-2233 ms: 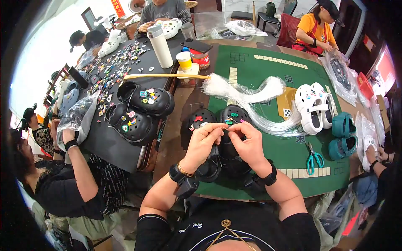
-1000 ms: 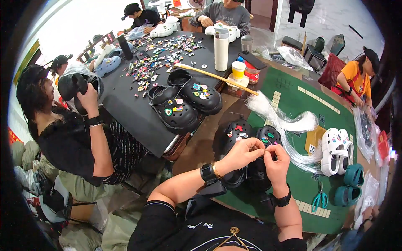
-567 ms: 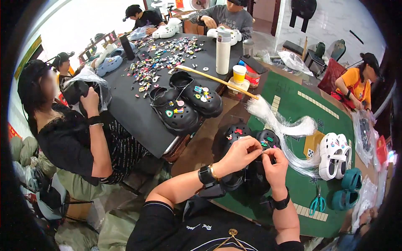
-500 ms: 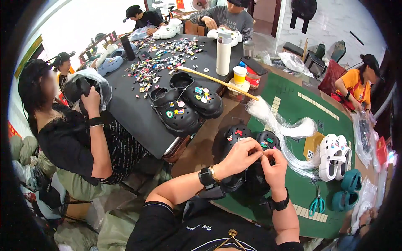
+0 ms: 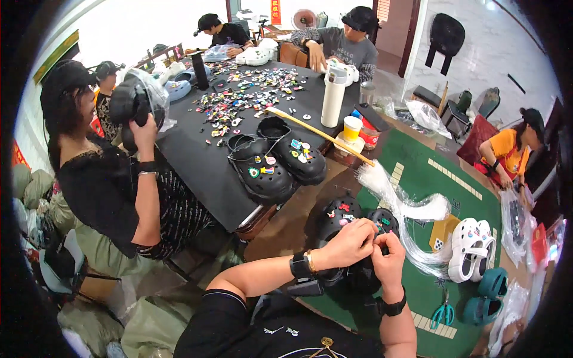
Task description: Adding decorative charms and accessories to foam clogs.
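Observation:
My left hand and my right hand meet above a pair of black clogs. Fingertips of both are pinched close together; whatever is between them is too small or hidden to name. One black clog carries red and white charms and sits mostly under my left hand. Its mate, with a green charm, is partly covered by both hands. To the right of my hands lies a bundle of thin clear plastic strands. Teal-handled scissors rest on the green tabletop, nearest my right forearm.
Another pair of charm-covered black clogs stands on the dark table by scattered charms. A yellow stick passes a white bottle. White clogs and teal clogs are at right. A co-worker sits close left.
The view has shifted, so the scene sits lower and slightly right. My hands stay pinched together over the clogs. The left co-worker has raised and turned a black clog, its clear bag hanging beside it.

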The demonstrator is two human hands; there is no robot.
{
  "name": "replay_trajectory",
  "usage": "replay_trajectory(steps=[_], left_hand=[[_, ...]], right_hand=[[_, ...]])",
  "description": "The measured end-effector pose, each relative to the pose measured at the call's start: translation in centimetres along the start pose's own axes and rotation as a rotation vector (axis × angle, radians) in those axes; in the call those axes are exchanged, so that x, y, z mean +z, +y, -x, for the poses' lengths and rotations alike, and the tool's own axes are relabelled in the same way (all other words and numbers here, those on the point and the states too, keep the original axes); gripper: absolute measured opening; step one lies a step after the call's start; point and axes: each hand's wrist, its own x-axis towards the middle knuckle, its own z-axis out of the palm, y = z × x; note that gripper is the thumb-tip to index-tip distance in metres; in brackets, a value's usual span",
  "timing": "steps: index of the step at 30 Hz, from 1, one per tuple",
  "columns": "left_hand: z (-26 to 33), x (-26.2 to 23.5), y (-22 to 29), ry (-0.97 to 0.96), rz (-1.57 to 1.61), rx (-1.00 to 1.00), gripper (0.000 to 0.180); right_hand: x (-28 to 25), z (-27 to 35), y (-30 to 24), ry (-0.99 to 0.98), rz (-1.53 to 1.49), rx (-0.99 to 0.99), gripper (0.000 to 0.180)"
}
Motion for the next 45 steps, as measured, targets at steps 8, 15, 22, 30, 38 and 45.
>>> replay_trajectory(steps=[8, 15, 22, 30, 38, 45], left_hand=[[0.5, -0.9, 0.3, 0.036, -0.061, -0.049, 0.010], [-1.6, -11.3, 0.0, 0.218, -0.410, 0.091, 0.013], [-3.1, -26.6, -3.9, 0.450, -0.918, -0.063, 0.017], [-5.0, -32.6, -9.8, -0.224, -0.774, -0.298, 0.061], [-4.6, -33.1, -14.2, -0.340, -0.777, -0.391, 0.052], [-5.6, -29.4, -6.9, -0.274, -1.157, -0.156, 0.028]], right_hand=[[-0.4, 0.5, 0.7, 0.087, 0.137, -0.011, 0.005], [-3.8, 1.8, -1.4, 0.201, 0.114, 0.072, 0.017], [-5.6, 6.4, -1.4, -0.240, 0.141, 0.210, 0.007], [-2.4, 7.5, -0.5, -0.363, 0.358, 0.398, 0.041], [2.7, 4.7, 0.9, -0.500, 0.664, 0.507, 0.078], [3.0, 5.3, 5.7, -0.040, 0.691, 0.017, 0.068]])
